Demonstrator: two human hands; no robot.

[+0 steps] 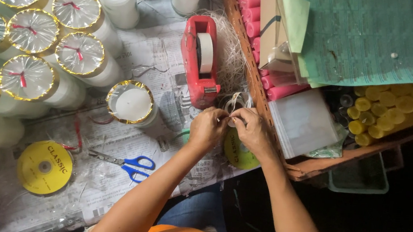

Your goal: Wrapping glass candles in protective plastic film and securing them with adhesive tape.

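Note:
My left hand (207, 128) and my right hand (252, 129) meet fingertip to fingertip over a small clear piece with pale string (232, 103), just in front of a red tape dispenser (201, 59). Both hands pinch it; the piece itself is mostly hidden by my fingers. Under my right hand lies a yellow ribbon spool (237, 152). A white candle with a gold rim (132, 104) stands unwrapped to the left of my hands.
Several wrapped white candles with gold rims and red ties (34, 31) crowd the left. Blue-handled scissors (132, 165) and another yellow spool (45, 167) lie on newspaper. A wooden tray (236, 27) holds pink candles, yellow candles (381, 111), clear bags (305, 122) and green paper.

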